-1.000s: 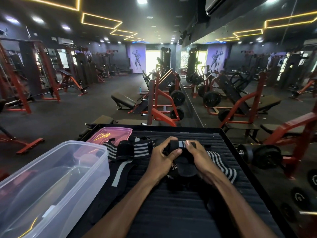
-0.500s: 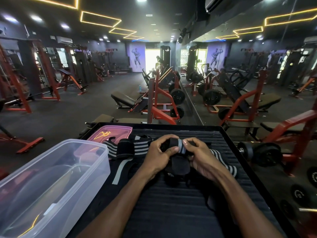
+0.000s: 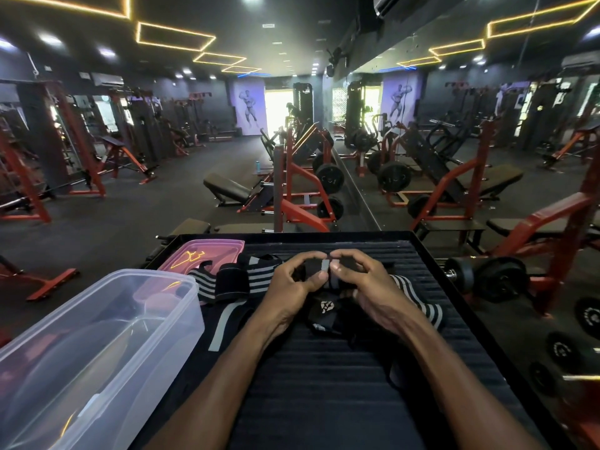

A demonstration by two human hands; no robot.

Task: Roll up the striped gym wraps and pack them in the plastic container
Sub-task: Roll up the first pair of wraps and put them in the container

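Note:
A black-and-grey striped gym wrap (image 3: pixel 324 271) is held between both hands over the black ribbed mat (image 3: pixel 324 378). My left hand (image 3: pixel 292 284) and my right hand (image 3: pixel 363 284) curl round its rolled end, thumbs and fingertips meeting at the top. Its loose striped tail (image 3: pixel 418 303) trails to the right on the mat, and a black flap with a white logo (image 3: pixel 324 308) hangs below the hands. A second striped wrap (image 3: pixel 233 279) lies loose to the left. The clear plastic container (image 3: pixel 97 352) stands open at the lower left, with nothing inside.
A pink lid (image 3: pixel 207 254) lies at the mat's far left corner. The mat has a raised black rim (image 3: pixel 431 251). Dumbbells (image 3: pixel 487 277) sit on the floor to the right. Red gym machines and benches (image 3: pixel 302 196) fill the room beyond, next to a mirror wall.
Both hands have kept turning the wrap's rolled end; the fingers have closed tighter over it, and the black flap hangs lower beneath them.

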